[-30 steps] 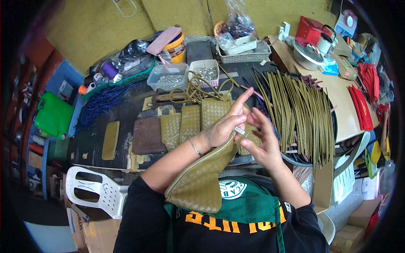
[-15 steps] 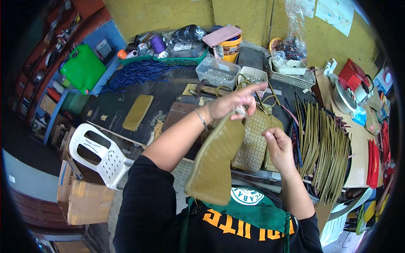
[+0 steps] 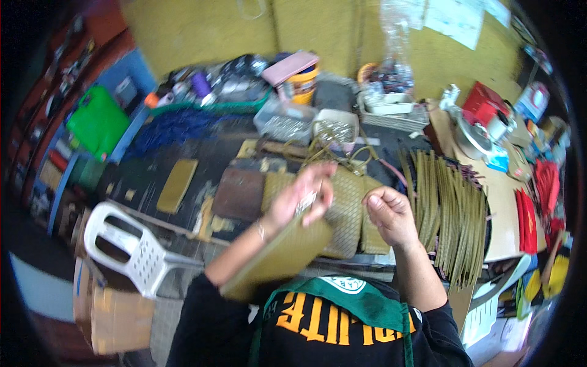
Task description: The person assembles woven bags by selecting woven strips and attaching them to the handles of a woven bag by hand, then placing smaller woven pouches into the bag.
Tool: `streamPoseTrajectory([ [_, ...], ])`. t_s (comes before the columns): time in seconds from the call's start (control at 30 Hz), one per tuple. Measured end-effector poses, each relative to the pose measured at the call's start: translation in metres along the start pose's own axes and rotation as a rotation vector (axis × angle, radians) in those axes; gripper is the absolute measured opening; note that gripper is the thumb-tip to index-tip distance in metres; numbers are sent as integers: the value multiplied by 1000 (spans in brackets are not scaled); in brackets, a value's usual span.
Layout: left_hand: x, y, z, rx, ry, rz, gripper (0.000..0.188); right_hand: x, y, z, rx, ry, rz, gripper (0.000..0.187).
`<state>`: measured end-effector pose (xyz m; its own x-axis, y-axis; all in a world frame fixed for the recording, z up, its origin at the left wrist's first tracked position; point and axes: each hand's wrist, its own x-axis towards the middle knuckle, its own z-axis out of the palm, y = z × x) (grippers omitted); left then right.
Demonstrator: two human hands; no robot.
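My left hand (image 3: 302, 196), blurred by motion, grips an olive woven piece (image 3: 278, 254) at its upper end. The piece hangs slanting toward my left upper arm, over the apron. A small pale, shiny bit shows at the left fingers, too smeared to name. Off to the right, my right hand (image 3: 391, 214) is closed with thumb and fingertip pressed together. Whatever it pinches is too small to make out. Behind both hands, more olive woven pieces (image 3: 347, 211) lie at the table's near edge, with olive cords (image 3: 364, 160) above them.
A bundle of olive strips (image 3: 449, 208) lies to the right. At the back stand a clear tub (image 3: 284, 121) and a white tub (image 3: 335, 127) of small metal parts. A flat olive panel (image 3: 177, 185) and brown board (image 3: 238, 194) lie left. A white chair (image 3: 131, 244) stands left.
My left hand has moved left and lower, and the woven piece has swung from hanging steeply to a leftward slant. The right hand stays pinched. The whole view has shifted a little.
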<state>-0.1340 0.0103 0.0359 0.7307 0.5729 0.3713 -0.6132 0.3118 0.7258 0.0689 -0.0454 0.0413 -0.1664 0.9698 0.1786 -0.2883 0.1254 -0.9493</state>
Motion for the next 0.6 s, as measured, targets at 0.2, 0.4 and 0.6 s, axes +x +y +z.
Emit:
streamPoseTrajectory([
  [0.2,-11,-36,72,1280,4,-139,34,-15,4,-35,185,12,141,15],
  [0.4,-8,-33,70,1465,168,-12,21,-37,3,-51,168,20,166,14],
  [0.6,-23,-23,70,1698,28,-125,11,-46,9,-47,198,-50,164,16],
])
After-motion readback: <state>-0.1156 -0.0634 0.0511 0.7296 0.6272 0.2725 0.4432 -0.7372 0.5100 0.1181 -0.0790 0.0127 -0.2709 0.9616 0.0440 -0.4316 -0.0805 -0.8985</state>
